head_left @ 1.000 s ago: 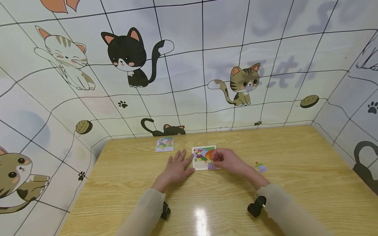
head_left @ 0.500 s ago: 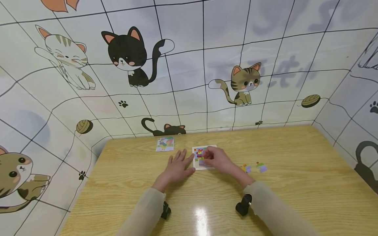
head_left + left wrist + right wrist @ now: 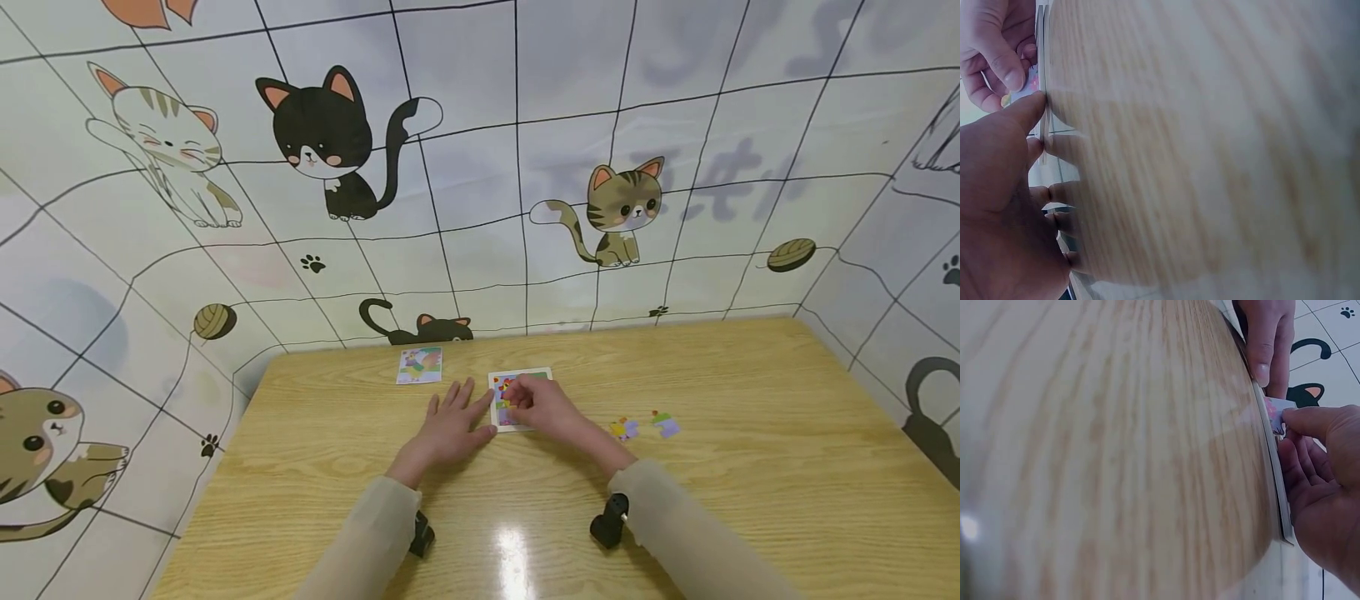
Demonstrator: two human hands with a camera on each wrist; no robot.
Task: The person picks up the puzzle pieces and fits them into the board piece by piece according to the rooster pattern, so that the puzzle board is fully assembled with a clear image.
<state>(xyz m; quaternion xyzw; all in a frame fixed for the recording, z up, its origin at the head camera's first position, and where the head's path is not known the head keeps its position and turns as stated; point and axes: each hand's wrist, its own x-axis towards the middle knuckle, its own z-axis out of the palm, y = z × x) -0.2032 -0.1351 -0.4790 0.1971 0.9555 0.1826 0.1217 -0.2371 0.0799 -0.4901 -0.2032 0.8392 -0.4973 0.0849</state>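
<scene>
Your right fingers (image 3: pixel 517 392) pinch a puzzle piece (image 3: pixel 1274 415) right over the board (image 3: pixel 498 414) — left hand (image 3: pixel 448 425) flat, bracing its left edge.

From my seat, the puzzle board (image 3: pixel 517 377) lies at twelve o'clock on the table (image 3: pixel 750 467); a card (image 3: pixel 419 366) at eleven, two loose pieces (image 3: pixel 645 427) at two.

right hand (image 3: pixel 542 407) moved left across puzzle board (image 3: pixel 517 398)

Bright even overhead light, glare spot on table (image 3: pixel 512 546), fisheye-curved edges, both wrist views blurred close up
</scene>
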